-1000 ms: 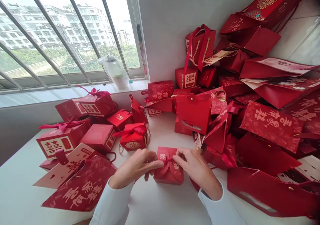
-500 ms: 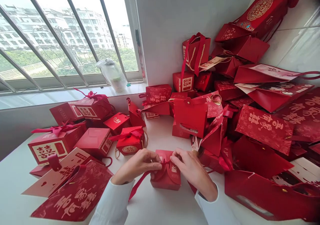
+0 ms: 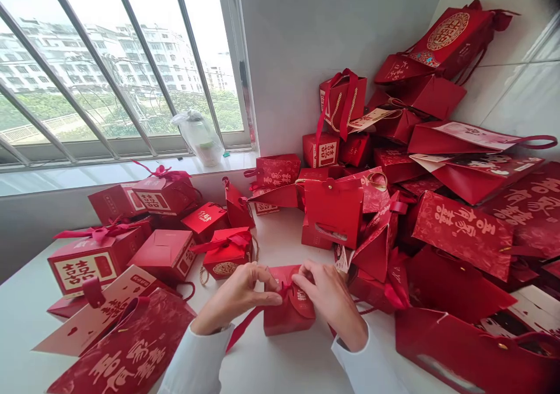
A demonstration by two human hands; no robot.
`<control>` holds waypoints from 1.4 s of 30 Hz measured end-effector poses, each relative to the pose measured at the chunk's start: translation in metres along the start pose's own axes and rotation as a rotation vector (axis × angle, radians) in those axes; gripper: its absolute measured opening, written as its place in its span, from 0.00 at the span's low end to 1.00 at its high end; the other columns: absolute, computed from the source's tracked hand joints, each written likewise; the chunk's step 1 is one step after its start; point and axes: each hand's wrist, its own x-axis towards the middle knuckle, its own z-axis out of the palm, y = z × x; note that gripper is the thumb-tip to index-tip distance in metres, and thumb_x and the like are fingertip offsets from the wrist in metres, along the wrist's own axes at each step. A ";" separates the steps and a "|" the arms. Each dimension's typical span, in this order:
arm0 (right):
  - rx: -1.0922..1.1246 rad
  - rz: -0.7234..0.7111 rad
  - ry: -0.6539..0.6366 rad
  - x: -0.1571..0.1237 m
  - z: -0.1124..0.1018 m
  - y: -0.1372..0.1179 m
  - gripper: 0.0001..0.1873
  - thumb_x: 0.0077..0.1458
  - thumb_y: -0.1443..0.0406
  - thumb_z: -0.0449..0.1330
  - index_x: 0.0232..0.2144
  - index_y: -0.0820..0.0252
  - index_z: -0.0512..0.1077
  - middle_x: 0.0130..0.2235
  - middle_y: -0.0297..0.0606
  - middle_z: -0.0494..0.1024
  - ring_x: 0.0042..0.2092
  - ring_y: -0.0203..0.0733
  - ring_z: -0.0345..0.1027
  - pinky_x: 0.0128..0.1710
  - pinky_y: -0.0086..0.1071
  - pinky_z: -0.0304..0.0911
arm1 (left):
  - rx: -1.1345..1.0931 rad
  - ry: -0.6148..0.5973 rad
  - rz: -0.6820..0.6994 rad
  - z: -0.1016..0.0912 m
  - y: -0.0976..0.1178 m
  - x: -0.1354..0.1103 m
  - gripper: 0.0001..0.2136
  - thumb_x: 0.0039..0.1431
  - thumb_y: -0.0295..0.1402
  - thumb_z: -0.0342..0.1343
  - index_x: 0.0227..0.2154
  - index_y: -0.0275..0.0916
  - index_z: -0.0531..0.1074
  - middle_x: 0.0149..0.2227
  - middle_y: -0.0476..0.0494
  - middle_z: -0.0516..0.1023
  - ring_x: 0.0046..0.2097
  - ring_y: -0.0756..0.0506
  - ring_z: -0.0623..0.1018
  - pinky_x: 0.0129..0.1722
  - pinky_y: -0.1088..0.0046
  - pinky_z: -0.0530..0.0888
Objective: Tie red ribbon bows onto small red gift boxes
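A small red gift box (image 3: 289, 318) with pale lettering and overlapping rounded flaps sits on the white table in front of me. A red ribbon (image 3: 241, 327) crosses its top, and one long end trails down to the left. My left hand (image 3: 245, 292) pinches the ribbon at the box's upper left, thumb and fingers together. From the right, my right hand (image 3: 322, 289) is closed in a pinch on the ribbon near the middle of the top. The fingertips partly cover the ribbon's crossing, so its exact form is hidden.
Several red boxes stand at the left, among them a bow-tied box (image 3: 226, 254). Flat red bags (image 3: 126, 347) lie at the front left. A large heap of red bags (image 3: 464, 225) fills the right side. A plastic-wrapped cup (image 3: 202, 140) stands on the windowsill (image 3: 109, 175).
My right hand has shifted slightly left over the box top. The hands still pinch the ribbon. The view has tilted up a little.
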 end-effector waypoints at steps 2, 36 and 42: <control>0.017 -0.001 -0.008 0.000 0.000 0.000 0.12 0.56 0.63 0.54 0.21 0.57 0.65 0.22 0.28 0.71 0.25 0.34 0.60 0.27 0.28 0.46 | 0.048 0.019 0.082 0.001 0.002 0.001 0.08 0.46 0.38 0.64 0.24 0.39 0.77 0.34 0.47 0.74 0.39 0.47 0.69 0.41 0.74 0.64; 0.060 0.009 -0.030 -0.001 0.001 0.003 0.11 0.55 0.64 0.53 0.21 0.57 0.66 0.22 0.30 0.72 0.25 0.36 0.61 0.27 0.28 0.50 | -0.301 -0.031 0.365 0.015 -0.025 0.026 0.09 0.47 0.39 0.65 0.26 0.39 0.81 0.28 0.40 0.81 0.50 0.39 0.71 0.53 0.60 0.63; 0.065 -0.017 -0.049 -0.003 0.000 0.006 0.12 0.57 0.63 0.52 0.22 0.57 0.64 0.23 0.30 0.71 0.26 0.36 0.62 0.28 0.28 0.51 | -0.372 0.040 0.352 0.022 -0.029 0.030 0.10 0.46 0.40 0.66 0.24 0.38 0.81 0.27 0.40 0.80 0.47 0.39 0.72 0.52 0.60 0.64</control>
